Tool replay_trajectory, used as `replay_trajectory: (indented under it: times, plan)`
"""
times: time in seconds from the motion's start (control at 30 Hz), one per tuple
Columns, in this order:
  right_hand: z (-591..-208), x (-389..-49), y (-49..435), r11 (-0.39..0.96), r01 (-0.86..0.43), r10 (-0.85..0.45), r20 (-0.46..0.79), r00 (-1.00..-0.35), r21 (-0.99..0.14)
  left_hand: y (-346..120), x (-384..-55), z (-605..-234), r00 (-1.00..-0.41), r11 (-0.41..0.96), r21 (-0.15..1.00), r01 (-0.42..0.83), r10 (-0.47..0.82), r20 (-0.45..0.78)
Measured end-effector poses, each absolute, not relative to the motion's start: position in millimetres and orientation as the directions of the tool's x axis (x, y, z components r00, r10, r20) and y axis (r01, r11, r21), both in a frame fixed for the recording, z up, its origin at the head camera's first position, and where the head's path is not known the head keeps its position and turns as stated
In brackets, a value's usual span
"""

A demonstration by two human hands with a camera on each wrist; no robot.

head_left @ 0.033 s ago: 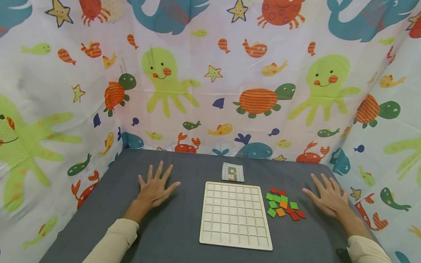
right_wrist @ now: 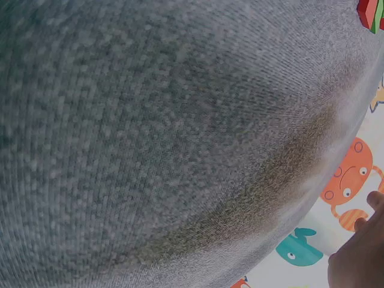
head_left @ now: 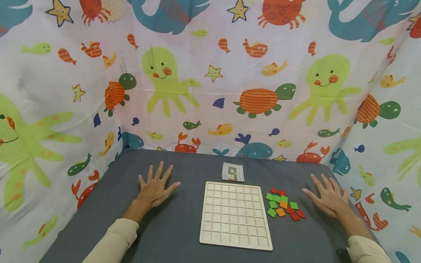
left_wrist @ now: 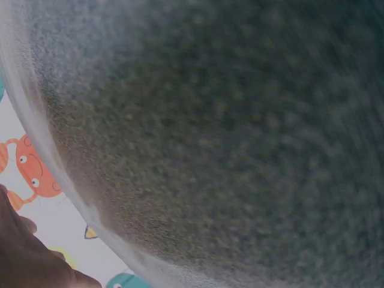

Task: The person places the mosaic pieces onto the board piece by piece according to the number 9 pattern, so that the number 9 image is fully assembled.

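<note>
In the head view my left hand (head_left: 154, 189) rests palm down on the grey table, fingers spread and holding nothing. My right hand (head_left: 330, 196) lies the same way on the right side, just beyond a loose group of tiles. Those flat pieces are green (head_left: 271, 212), orange (head_left: 280, 212) and red (head_left: 294, 216), some overlapping. Between the hands sits a pale square grid board (head_left: 235, 215) with bare cells. Behind it lies a small pattern card (head_left: 232, 172) printed with a grid and coloured squares. Each wrist view catches only part of its hand at a lower corner.
The grey table (head_left: 177, 226) runs back to a white curtain (head_left: 197, 87) printed with sea animals, which also hangs along both sides. In the right wrist view, a few red and green tiles (right_wrist: 367, 13) show at the top corner.
</note>
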State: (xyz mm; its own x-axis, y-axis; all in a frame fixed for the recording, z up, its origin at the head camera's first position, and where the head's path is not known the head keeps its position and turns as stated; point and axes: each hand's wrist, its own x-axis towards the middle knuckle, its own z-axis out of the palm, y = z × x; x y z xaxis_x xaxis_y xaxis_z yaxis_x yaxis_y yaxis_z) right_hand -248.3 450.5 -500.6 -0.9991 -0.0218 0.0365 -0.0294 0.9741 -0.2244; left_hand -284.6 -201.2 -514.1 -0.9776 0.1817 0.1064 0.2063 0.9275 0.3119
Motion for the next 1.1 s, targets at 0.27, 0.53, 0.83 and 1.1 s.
replay_trajectory:
  times: [0.27,0.53,0.83,1.1]
  plan:
    - [-500,-246,448,0.97,-0.052,-0.044,0.038,-0.998,-0.238,-204,-286,-518,-0.974,0.921,0.322,0.218,0.186,0.128]
    - [-494,-245,428,0.951,-0.066,-0.056,0.043,-0.998,-0.303,-197,-281,-511,-0.971,0.912,0.348,0.22,0.169,0.171]
    - [-493,-245,404,0.93,-0.124,-0.109,0.061,-0.992,-0.345,-170,-259,-493,-0.977,0.84,0.5,0.21,0.157,0.147]
    - [-492,-251,384,0.887,-0.177,-0.156,0.084,-0.984,-0.425,-143,-238,-488,-0.984,0.741,0.649,0.173,0.149,0.093]
